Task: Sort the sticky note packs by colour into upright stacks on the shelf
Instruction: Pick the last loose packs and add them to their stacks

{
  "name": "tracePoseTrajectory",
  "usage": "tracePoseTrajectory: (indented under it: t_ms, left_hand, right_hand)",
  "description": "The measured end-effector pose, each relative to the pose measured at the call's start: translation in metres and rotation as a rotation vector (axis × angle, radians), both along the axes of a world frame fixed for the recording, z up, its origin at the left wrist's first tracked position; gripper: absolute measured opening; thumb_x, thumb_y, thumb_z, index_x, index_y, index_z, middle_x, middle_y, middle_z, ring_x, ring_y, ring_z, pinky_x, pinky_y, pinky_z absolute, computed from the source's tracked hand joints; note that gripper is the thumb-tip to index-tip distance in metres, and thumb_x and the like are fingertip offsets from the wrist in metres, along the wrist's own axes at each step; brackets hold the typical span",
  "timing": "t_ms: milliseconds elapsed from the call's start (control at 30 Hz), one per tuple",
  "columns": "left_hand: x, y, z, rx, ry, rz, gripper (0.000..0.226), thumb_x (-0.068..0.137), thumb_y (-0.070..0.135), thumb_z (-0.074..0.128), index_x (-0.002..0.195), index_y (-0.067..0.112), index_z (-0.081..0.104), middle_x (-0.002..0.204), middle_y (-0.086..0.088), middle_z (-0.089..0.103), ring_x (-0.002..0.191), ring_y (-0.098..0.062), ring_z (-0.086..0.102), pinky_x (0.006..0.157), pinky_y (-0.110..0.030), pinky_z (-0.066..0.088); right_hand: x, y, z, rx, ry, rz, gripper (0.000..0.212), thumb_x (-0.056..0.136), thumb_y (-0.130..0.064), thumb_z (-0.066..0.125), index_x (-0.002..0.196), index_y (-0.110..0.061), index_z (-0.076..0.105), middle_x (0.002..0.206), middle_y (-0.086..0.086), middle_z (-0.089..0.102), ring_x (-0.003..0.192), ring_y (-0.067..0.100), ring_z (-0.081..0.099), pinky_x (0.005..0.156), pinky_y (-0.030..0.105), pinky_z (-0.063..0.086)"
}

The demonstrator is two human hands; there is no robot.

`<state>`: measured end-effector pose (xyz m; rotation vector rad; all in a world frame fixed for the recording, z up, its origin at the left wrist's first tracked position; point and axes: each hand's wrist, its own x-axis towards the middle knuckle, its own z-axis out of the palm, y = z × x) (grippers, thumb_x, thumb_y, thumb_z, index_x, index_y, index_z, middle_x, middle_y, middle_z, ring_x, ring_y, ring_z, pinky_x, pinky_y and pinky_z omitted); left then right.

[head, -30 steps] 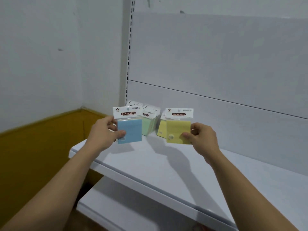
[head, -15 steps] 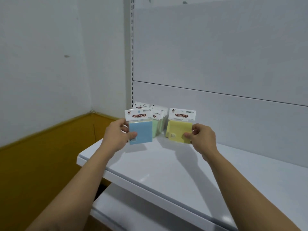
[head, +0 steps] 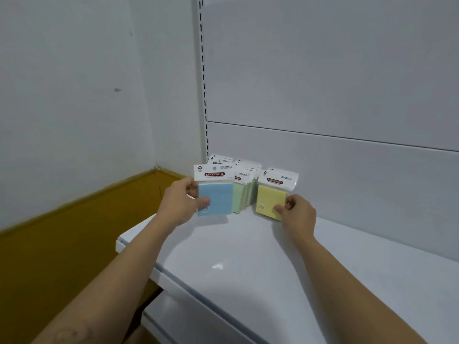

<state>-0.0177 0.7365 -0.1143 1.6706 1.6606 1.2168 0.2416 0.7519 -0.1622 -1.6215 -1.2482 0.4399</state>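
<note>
Both hands (head: 182,204) outstretched, gripping upright packs (head: 215,198)

"STICKY NOTE" stands in white on a dark red band on the blue pack's (head: 215,198) header card; the yellow pack's (head: 271,201) header seems to read the same. Smaller print is illegible.

Head camera looks down, seemingly near, at shelf (head: 248,256).

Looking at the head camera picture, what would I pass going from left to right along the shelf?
left hand → blue pack → green stack → yellow pack → right hand
</note>
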Motion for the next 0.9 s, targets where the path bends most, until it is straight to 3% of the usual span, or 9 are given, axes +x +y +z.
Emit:
tracePoseTrajectory:
  t_ms: [200, 300, 500, 700, 800, 900]
  left_hand:
    - [-0.002, 0.022, -0.007, -0.006, -0.01, -0.027, 0.034, 0.071, 0.009, 0.081, 0.099, 0.02, 0.064, 0.09, -0.002, 0.07, 0.088, -0.023, 0.068, 0.079, -0.047, 0.058]
    - [-0.001, 0.036, -0.009, -0.01, -0.019, -0.054, 0.035, 0.07, 0.008, 0.081, 0.1, 0.018, 0.065, 0.089, -0.004, 0.07, 0.087, -0.025, 0.068, 0.079, -0.047, 0.058]
    - [-0.006, 0.068, -0.014, -0.01, -0.059, -0.157, 0.031, 0.071, 0.004, 0.08, 0.098, 0.014, 0.066, 0.089, -0.008, 0.069, 0.082, -0.028, 0.068, 0.078, -0.046, 0.058]
    - [-0.024, 0.098, -0.012, -0.021, -0.16, -0.266, 0.026, 0.075, -0.005, 0.074, 0.094, 0.006, 0.062, 0.083, -0.014, 0.066, 0.069, -0.023, 0.064, 0.065, -0.032, 0.057]
    - [-0.039, 0.114, -0.011, -0.036, -0.17, -0.307, 0.025, 0.076, -0.007, 0.072, 0.096, 0.005, 0.062, 0.082, -0.014, 0.065, 0.068, -0.021, 0.064, 0.06, -0.027, 0.057]
    - [-0.052, 0.129, -0.011, -0.033, -0.166, -0.323, 0.022, 0.078, -0.008, 0.07, 0.089, 0.008, 0.061, 0.077, -0.01, 0.065, 0.063, -0.017, 0.063, 0.056, -0.023, 0.054]
  right_hand:
    - [0.0, 0.007, -0.014, -0.001, 0.092, -0.088, 0.018, 0.081, -0.002, 0.066, 0.081, -0.013, 0.052, 0.069, -0.009, 0.053, 0.063, 0.006, 0.05, 0.057, 0.027, 0.036]
    - [0.0, 0.008, -0.02, -0.037, 0.016, -0.098, 0.018, 0.083, -0.015, 0.069, 0.084, -0.015, 0.05, 0.076, -0.007, 0.056, 0.073, 0.017, 0.054, 0.064, 0.031, 0.036]
    - [-0.004, 0.012, -0.019, -0.064, -0.079, -0.137, 0.023, 0.082, -0.025, 0.07, 0.089, -0.017, 0.05, 0.082, -0.005, 0.06, 0.079, 0.019, 0.057, 0.066, 0.032, 0.04]
    - [-0.009, 0.014, -0.019, -0.132, -0.185, -0.204, 0.028, 0.083, -0.033, 0.068, 0.096, -0.019, 0.048, 0.083, -0.005, 0.062, 0.084, 0.021, 0.06, 0.072, 0.036, 0.048]
    - [-0.012, 0.015, -0.016, -0.143, -0.19, -0.243, 0.042, 0.079, -0.036, 0.072, 0.107, -0.017, 0.048, 0.1, -0.002, 0.06, 0.096, 0.021, 0.059, 0.077, 0.034, 0.046]
    - [-0.024, 0.013, -0.009, 0.062, -0.301, -0.333, 0.063, 0.072, -0.032, 0.078, 0.123, -0.011, 0.046, 0.123, 0.005, 0.048, 0.115, 0.022, 0.046, 0.091, 0.033, 0.04]
